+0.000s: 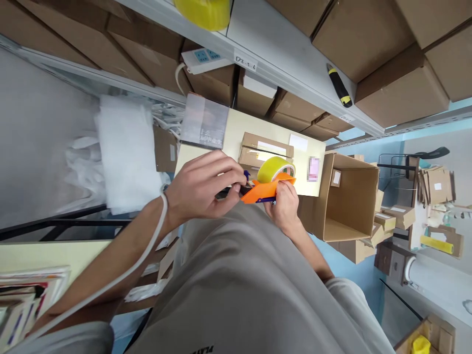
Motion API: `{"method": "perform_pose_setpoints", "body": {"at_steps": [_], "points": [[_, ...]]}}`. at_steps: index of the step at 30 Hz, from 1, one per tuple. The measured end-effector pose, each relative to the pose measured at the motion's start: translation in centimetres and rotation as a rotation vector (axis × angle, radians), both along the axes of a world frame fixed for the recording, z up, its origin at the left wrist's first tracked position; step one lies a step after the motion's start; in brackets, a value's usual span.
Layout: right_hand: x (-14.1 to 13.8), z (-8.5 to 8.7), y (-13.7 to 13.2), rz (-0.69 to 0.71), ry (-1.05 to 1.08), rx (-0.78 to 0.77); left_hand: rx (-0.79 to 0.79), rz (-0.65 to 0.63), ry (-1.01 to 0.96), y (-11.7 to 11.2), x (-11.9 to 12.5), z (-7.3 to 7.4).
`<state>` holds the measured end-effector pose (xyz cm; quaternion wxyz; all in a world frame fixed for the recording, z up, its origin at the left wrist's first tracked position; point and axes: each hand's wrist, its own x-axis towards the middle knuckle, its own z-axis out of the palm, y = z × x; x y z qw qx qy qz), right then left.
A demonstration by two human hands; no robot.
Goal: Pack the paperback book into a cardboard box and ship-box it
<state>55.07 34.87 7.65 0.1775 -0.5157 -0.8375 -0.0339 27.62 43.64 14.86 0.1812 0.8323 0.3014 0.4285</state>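
While the left hand [210, 184] pinches a dark part [246, 189], the orange tape dispenser [263, 190] lies right of it.
Yellow tape roll [268, 170], just beyond the right hand [286, 202] clasping the dispenser, might slip if that hold loosened.

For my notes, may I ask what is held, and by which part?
The right hand holds the orange tape dispenser by its right end; left hand: hold unclear.

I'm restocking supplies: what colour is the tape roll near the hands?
The tape roll is yellow, best seen in the head view.
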Motion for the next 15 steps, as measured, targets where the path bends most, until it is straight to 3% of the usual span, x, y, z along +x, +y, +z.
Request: {"method": "perform_pose_setpoints", "body": {"at_steps": [8,15], "points": [[-0.3,0.3,-0.5,0.007,0.071,-0.038,-0.224,-0.018,0.01,0.1,-0.6,0.8],[0.3,0.4,0.5,0.076,0.048,-0.119,-0.37,-0.093,-0.014,1.8,-0.8,-1.8]]}}
